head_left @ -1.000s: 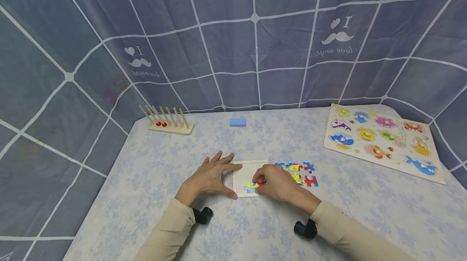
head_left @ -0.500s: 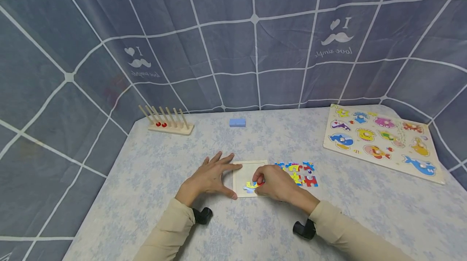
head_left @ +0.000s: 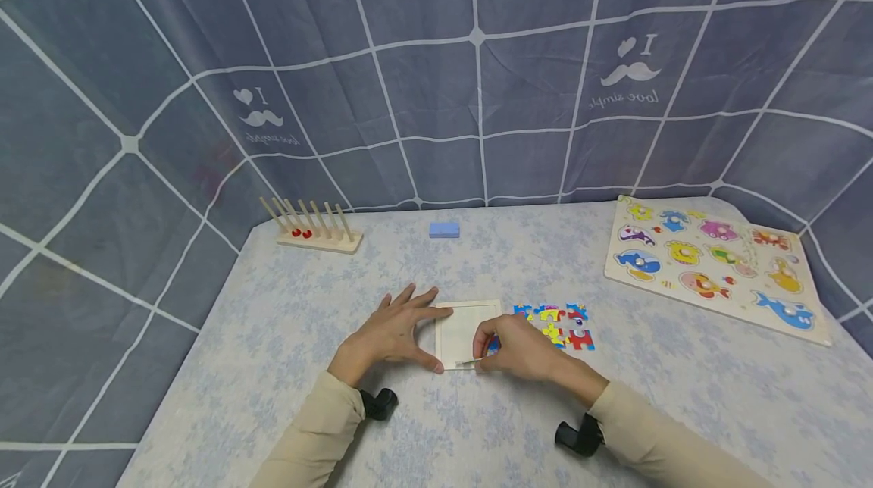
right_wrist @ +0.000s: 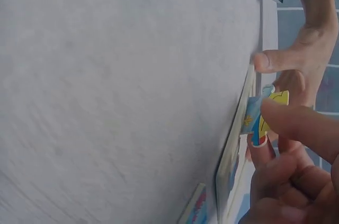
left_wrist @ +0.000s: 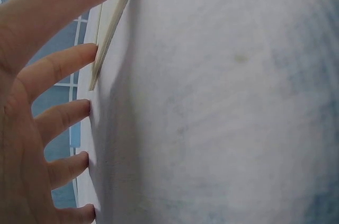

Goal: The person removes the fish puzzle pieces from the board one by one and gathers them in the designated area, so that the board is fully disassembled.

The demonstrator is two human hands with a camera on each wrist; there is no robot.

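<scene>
A shallow pale wooden puzzle tray (head_left: 464, 333) lies flat on the table. My left hand (head_left: 392, 327) is spread at its left side, thumb and index fingertip touching the rim; the left wrist view shows the other fingertips resting on the table. My right hand (head_left: 518, 348) pinches a jigsaw piece (right_wrist: 251, 117) between thumb and fingers over the tray's near edge. The piece is blue, yellow and red, and stands tilted, almost edge-on in the head view. Right of the tray lie several colourful jigsaw pieces (head_left: 580, 338), some hidden by the right hand.
A peg rack (head_left: 320, 242) with red beads stands at the back left. Behind the tray is a blue block (head_left: 444, 229). A large knob puzzle board (head_left: 702, 276) with sea animals lies at the back right. A grey checked curtain (head_left: 436, 94) borders the table.
The right hand has tilted the jigsaw piece up from lying flat in the tray and shifted slightly toward the near edge. The left hand has stayed in place.
</scene>
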